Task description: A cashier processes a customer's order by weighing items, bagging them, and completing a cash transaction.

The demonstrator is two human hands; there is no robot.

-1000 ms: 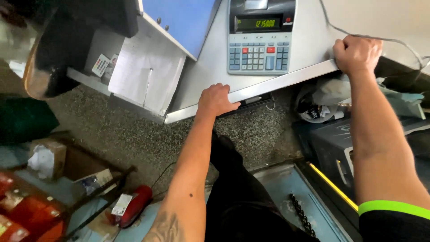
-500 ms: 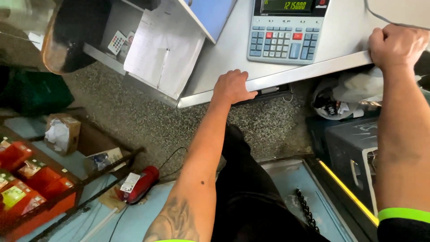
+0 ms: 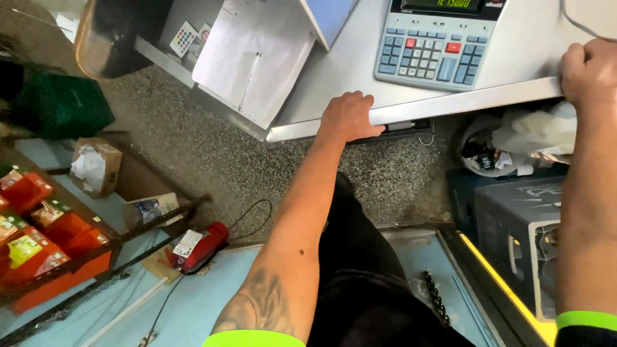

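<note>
Your left hand (image 3: 348, 115) is closed over the front edge of the desk (image 3: 450, 106), with the fingers curled on top and the thumb below the metal rim. Your right hand (image 3: 588, 71) holds the same edge further to the right, fingers bent over the top in a firm grip. The two hands are well apart, and between them, set back on the desk, stands a grey calculator (image 3: 434, 42) with blue keys and a lit green display. A thin cable (image 3: 574, 22) runs across the desk near your right hand.

To the left of your left hand, a stack of white papers (image 3: 254, 58) lies on the desk and hangs a little over its edge. Under the desk, near your right arm, a bin (image 3: 508, 144) is full of crumpled white plastic and paper. Below it stands a dark crate (image 3: 520, 218).

On the speckled floor, a red device (image 3: 199, 247) with a white label lies near your left elbow. Further left, a small cardboard box (image 3: 93, 166) holds white paper, and red boxes (image 3: 58, 231) sit on a low shelf.
</note>
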